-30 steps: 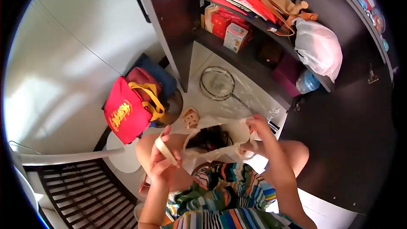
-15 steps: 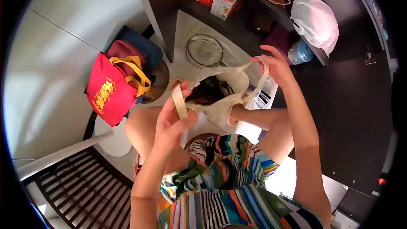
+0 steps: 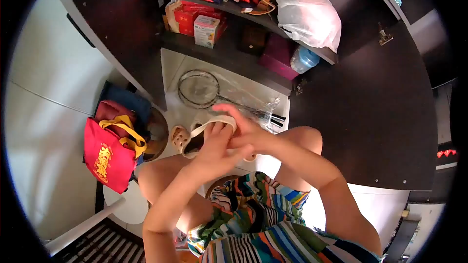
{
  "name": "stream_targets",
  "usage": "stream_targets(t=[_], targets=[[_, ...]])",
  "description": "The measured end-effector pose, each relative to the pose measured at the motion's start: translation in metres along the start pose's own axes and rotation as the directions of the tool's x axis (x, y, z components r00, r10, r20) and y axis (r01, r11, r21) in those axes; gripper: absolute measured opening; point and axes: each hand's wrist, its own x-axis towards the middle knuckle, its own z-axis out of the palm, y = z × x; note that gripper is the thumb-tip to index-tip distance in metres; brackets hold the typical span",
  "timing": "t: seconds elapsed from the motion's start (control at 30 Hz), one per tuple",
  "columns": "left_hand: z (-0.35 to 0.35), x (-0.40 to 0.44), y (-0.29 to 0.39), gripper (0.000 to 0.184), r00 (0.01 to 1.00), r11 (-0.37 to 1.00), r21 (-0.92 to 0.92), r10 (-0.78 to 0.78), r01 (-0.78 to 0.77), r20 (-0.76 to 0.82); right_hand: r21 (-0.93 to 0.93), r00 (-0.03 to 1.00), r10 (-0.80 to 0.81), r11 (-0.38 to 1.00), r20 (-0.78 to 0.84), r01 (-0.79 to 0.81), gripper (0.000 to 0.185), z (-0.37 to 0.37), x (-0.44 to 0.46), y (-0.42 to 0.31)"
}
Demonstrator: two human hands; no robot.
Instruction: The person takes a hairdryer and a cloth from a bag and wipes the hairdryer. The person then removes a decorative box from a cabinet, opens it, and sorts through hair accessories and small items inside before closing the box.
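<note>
Cream bag (image 3: 200, 128) is showing in the middle of the scene, just beyond the gap between the person's knees; its strap is arching over a dark opening, while its right side and most of its body are hiding behind the hands, and shadow is making its contents impossible to name.

Left hand (image 3: 217, 150) is crossing in front of the right, its fingers bending over the bag's edge and its thumb pointing right; right hand (image 3: 245, 131) is reaching in from the right, one finger stretching out past the strap, its palm partly covered; the two are overlapping so closely that I cannot tell whether either is gripping the bag.

A clog (image 3: 180, 137) is resting just left of the bag, partly covered by it; farther off, a racket (image 3: 233, 103) is lying on the floor, glare and clear wrapping blurring its outline; at the left a red bag (image 3: 109, 156) with yellow handles is standing; at the near left a slatted rack (image 3: 117, 244) is running out of view.
</note>
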Motion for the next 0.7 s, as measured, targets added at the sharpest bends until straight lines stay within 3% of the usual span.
stream_targets(t=[0.03,0.07,0.13,0.17,0.2,0.3,0.33,0.47,0.5,0.57,0.6,0.7], targets=[[0.001,0.007,0.003,0.04,0.996,0.978,0.188,0.091,-0.088,-0.008,-0.065,0.982,-0.169,0.984,-0.084,0.164,0.058,0.003,0.003,0.009],[0.001,0.013,0.003,0.042,0.983,0.914,0.369,0.181,-0.169,0.0,0.08,0.974,-0.04,0.995,-0.222,0.059,0.052,-0.003,0.003,0.01],[0.001,0.028,-0.019,0.047,0.971,0.982,0.097,0.175,-0.161,-0.164,0.395,0.869,0.259,0.915,-0.421,-0.082,0.042,-0.026,-0.001,0.005],[0.005,0.035,-0.035,0.05,0.958,0.985,-0.048,0.151,-0.167,-0.242,0.531,0.843,0.253,0.846,-0.474,0.045,0.028,-0.04,-0.002,0.004],[0.015,0.041,-0.053,0.059,0.918,0.984,0.067,0.18,-0.167,-0.353,0.608,0.842,0.246,0.785,-0.48,0.117,0.027,-0.052,-0.004,0.004],[0.055,0.035,-0.057,0.06,0.967,0.83,0.555,0.19,-0.066,-0.169,0.687,0.801,0.269,0.69,-0.535,0.227,0.028,-0.036,-0.008,-0.011],[0.06,0.035,-0.052,0.054,0.952,0.783,0.613,0.259,-0.107,-0.164,0.691,0.787,0.273,0.677,-0.554,0.252,0.028,-0.022,-0.006,-0.017],[0.052,0.052,-0.056,0.025,0.981,0.996,0.082,0.032,-0.017,-0.189,0.758,0.817,0.214,0.547,-0.536,0.355,0.025,0.003,-0.008,-0.015],[0.045,0.052,-0.063,0.023,0.983,0.987,-0.139,-0.103,0.081,-0.154,0.745,0.811,0.167,0.529,-0.561,0.407,0.025,-0.005,-0.012,-0.008],[0.026,0.047,-0.077,0.021,0.943,0.794,-0.541,-0.332,0.276,-0.005,0.738,0.812,0.123,0.51,-0.571,0.441,0.024,-0.008,-0.016,-0.006],[0.024,0.043,-0.069,0.021,0.941,0.796,-0.526,-0.338,0.3,0.024,0.745,0.821,0.123,0.511,-0.557,0.429,0.023,-0.004,-0.019,-0.012],[0.035,0.041,-0.053,0.021,0.999,0.917,-0.399,-0.007,0.022,0.039,0.8,0.868,0.097,0.448,-0.487,0.399,0.021,0.007,-0.02,-0.022]])
